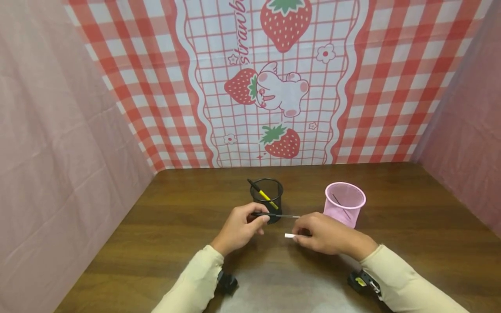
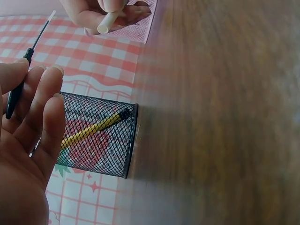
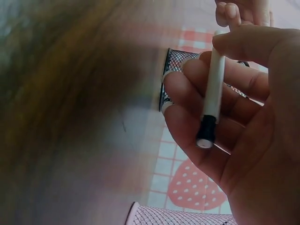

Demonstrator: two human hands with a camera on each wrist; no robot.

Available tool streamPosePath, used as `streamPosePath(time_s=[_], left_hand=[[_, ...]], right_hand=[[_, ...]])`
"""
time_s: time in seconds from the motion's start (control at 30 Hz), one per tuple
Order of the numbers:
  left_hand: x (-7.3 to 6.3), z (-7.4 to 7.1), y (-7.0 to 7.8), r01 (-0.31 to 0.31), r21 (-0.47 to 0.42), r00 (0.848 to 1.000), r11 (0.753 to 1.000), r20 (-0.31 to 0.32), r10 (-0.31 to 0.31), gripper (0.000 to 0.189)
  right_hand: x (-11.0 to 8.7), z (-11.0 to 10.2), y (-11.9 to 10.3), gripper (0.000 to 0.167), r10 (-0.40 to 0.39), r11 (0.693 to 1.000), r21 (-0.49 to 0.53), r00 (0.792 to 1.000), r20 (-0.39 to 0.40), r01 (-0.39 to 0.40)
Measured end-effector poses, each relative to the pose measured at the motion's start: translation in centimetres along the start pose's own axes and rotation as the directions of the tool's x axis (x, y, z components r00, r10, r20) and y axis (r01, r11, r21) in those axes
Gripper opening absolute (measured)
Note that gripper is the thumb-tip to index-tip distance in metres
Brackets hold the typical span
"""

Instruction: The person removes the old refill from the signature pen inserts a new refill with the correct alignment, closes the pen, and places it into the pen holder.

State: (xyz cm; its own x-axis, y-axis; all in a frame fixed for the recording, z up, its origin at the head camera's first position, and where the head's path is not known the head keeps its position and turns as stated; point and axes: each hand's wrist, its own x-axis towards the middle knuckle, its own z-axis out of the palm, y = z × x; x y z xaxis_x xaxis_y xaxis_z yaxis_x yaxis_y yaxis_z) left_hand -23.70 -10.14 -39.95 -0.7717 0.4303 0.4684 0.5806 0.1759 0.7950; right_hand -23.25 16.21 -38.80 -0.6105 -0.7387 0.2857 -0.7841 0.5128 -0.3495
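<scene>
On the tabletop, the black mesh cup stands at one o'clock of the left hand, with a yellow-and-black pen leaning in it towards ten o'clock. The pink mesh cup sits at one o'clock of the right hand; a thin dark line shows there, its nature unclear. Left fingers pinch a slim black pen part; right fingers curl round a white tube.

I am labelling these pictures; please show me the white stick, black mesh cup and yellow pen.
White stick (image 3: 214,87), right wrist view: its white shaft.
Black mesh cup (image 2: 105,152), left wrist view: its side wall.
Yellow pen (image 1: 267,197), head view: its yellow shaft.
</scene>
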Motion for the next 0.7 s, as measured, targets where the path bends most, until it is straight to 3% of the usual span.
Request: streamPosePath(time_s=[0.7], left_hand=[[-0.26,0.1,0.14,0.045,-0.027,0.999,0.999,0.001,-0.045,0.009]], right_hand=[[-0.02,0.47,-0.39,0.005,-0.035,0.998,0.05,0.998,0.044,0.033]])
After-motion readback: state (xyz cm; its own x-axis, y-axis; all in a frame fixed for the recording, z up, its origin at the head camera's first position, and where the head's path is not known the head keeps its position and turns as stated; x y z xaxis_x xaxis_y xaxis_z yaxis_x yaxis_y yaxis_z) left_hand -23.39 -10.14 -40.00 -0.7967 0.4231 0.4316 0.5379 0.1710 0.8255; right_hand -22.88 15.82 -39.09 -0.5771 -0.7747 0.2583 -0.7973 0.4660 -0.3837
